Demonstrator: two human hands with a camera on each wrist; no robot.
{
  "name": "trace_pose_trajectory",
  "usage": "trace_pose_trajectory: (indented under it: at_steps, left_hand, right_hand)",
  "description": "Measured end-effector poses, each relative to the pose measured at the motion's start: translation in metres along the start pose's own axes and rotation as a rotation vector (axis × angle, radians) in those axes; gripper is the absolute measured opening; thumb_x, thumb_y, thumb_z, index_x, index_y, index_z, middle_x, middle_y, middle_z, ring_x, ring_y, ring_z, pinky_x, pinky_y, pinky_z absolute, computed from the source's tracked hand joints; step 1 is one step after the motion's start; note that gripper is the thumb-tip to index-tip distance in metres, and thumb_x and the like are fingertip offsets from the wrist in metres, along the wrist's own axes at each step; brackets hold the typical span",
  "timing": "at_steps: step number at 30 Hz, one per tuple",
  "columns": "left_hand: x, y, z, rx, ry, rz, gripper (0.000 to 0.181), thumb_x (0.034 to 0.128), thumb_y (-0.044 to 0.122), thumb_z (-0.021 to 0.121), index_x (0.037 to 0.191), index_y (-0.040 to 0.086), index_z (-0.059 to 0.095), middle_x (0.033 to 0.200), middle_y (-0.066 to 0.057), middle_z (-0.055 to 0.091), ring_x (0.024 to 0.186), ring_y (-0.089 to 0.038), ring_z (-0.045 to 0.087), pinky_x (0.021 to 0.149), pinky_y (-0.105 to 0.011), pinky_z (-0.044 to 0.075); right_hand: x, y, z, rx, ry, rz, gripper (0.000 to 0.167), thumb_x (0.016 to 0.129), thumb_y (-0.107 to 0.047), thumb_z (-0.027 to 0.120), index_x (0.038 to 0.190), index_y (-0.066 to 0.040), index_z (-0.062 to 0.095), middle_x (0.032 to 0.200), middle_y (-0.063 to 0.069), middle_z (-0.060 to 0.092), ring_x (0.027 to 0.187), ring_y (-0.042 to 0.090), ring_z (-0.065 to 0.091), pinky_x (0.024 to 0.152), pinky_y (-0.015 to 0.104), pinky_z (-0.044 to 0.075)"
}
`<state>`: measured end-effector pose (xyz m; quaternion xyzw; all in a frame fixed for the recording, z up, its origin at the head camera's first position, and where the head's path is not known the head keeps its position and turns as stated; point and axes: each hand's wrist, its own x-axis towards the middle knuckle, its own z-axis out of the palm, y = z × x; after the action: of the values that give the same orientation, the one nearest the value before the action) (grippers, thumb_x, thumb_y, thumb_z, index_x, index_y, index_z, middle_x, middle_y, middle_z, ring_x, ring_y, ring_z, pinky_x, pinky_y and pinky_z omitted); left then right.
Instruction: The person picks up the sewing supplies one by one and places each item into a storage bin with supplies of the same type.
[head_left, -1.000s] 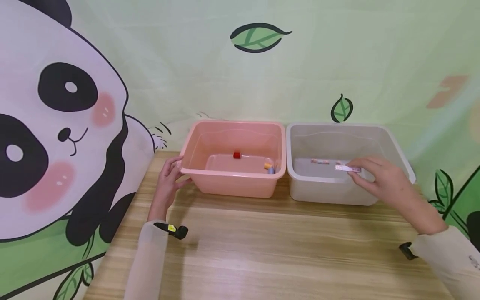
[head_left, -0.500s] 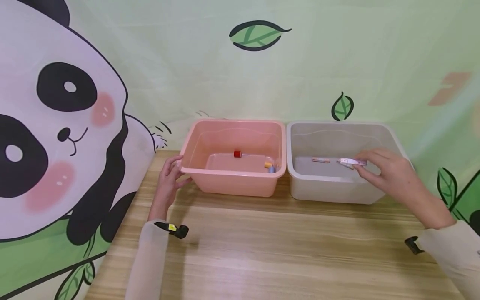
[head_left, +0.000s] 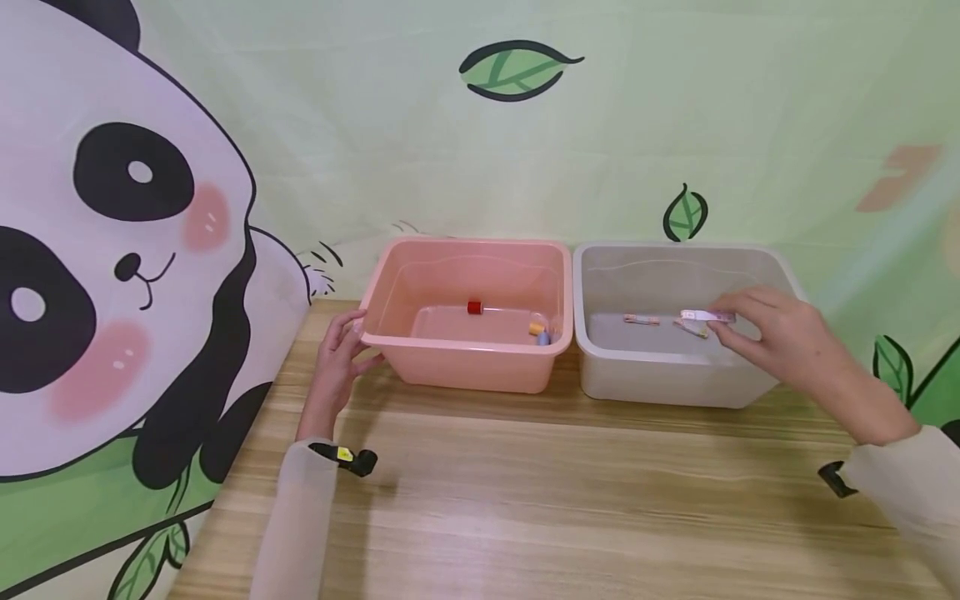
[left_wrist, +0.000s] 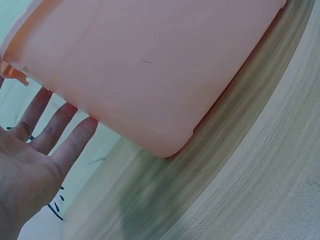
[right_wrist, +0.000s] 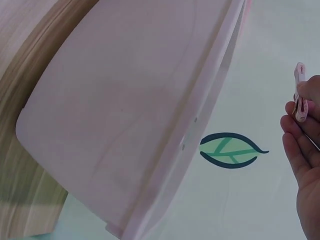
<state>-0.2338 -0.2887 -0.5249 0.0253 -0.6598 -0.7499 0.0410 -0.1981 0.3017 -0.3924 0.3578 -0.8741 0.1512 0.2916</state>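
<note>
My right hand [head_left: 780,337] pinches a small folded pinkish-white strip [head_left: 707,316] between thumb and fingertips, above the grey bin [head_left: 667,379]. In the right wrist view the strip [right_wrist: 300,92] looks flat and looped, with faint printed marks. Two similar small strips lie on the grey bin's floor: one strip [head_left: 642,320] to the left, and another strip [head_left: 692,328] just under the held one. My left hand [head_left: 337,362] touches the left side of the pink bin [head_left: 465,367]. In the left wrist view its extended fingers [left_wrist: 75,142] rest against the bin wall.
Inside the pink bin are a small red cylinder [head_left: 475,308], a yellow piece [head_left: 537,329] and a blue piece [head_left: 543,339] near the right wall. Both bins stand side by side on a wooden table [head_left: 525,500], against a printed panda backdrop [head_left: 420,150].
My right hand has moved slightly right and farther back over the grey bin with the strip still pinched, uncovering more of the strip below. My left hand stays at the pink bin.
</note>
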Motion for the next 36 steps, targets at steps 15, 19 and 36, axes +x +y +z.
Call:
trace_pose_trajectory:
  at_steps: [15, 19, 36]
  left_hand:
    - [0.001, 0.0, -0.001, -0.012, -0.005, -0.007, 0.037, 0.1028, 0.041, 0.059, 0.136, 0.026, 0.054, 0.141, -0.006, 0.051, 0.11, -0.016, 0.066, 0.091, -0.047, 0.059]
    - [0.001, 0.001, -0.001, -0.008, -0.01, -0.003, 0.038, 0.103, 0.041, 0.059, 0.137, 0.025, 0.054, 0.141, -0.007, 0.05, 0.111, -0.016, 0.065, 0.093, -0.05, 0.057]
    - [-0.001, 0.002, 0.0, 0.0, -0.008, -0.014, 0.037, 0.1032, 0.04, 0.059, 0.137, 0.026, 0.054, 0.142, -0.006, 0.049, 0.11, -0.014, 0.066, 0.093, -0.049, 0.058]
  right_hand:
    - [0.016, 0.006, -0.006, 0.002, -0.033, -0.137, 0.062, 0.107, -0.053, 0.038, 0.099, -0.003, 0.072, 0.092, 0.009, 0.071, 0.081, 0.025, 0.067, 0.063, 0.044, 0.057]
    - [0.018, 0.006, -0.008, -0.003, -0.052, -0.126, 0.064, 0.106, -0.055, 0.036, 0.099, -0.002, 0.071, 0.093, 0.01, 0.071, 0.081, 0.026, 0.067, 0.063, 0.044, 0.057]
    - [0.028, 0.017, -0.01, -0.001, -0.093, -0.103, 0.073, 0.102, -0.062, 0.03, 0.097, -0.003, 0.073, 0.088, 0.008, 0.07, 0.076, 0.023, 0.063, 0.057, 0.045, 0.055]
